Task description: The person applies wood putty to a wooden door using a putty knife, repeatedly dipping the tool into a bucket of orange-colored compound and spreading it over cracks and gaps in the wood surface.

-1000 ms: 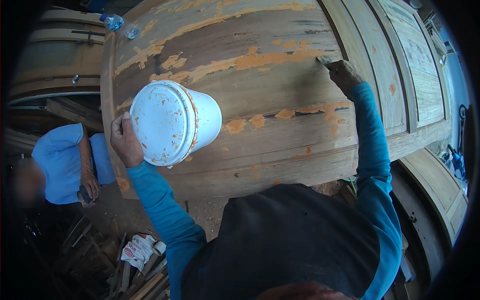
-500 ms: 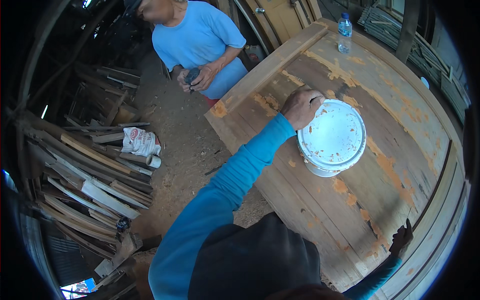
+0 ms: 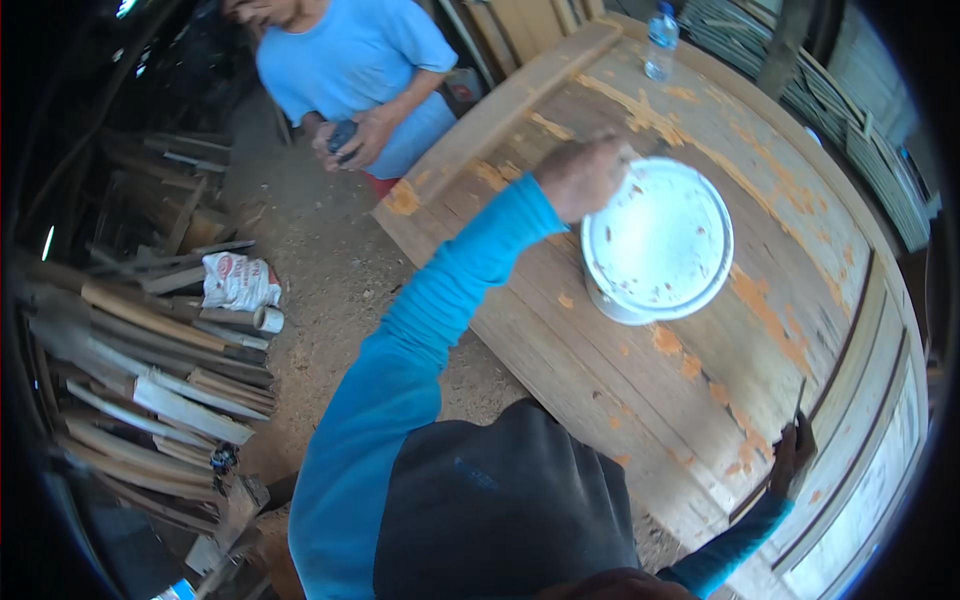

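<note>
A round white bucket (image 3: 622, 308) stands on the wooden door panel (image 3: 560, 345), its pale lid (image 3: 660, 240) flecked with orange-brown crumbs. My left hand (image 3: 585, 175), slightly blurred, is closed on the lid's far-left edge; its fingertips are partly hidden. Whether the lid sits fully down or is a little raised, I cannot tell. Over by the panel's right side, my right hand (image 3: 793, 455) is closed round a thin, dark tool (image 3: 801, 395) that points away from me. Orange filler (image 3: 770, 310) lies in patches and streaks along the panel.
A plastic water bottle (image 3: 661, 45) stands at the panel's far end. Beyond the left edge, a person in a blue shirt (image 3: 350, 60) holds a dark object (image 3: 342, 136). Timber offcuts (image 3: 170, 390) and a white sack (image 3: 240, 282) lie on the floor at left.
The whole view has shifted, so most things appear farther left and higher. My left hand stays at the lid's edge. The tool in my right hand now shows more clearly, pointing up and away.
</note>
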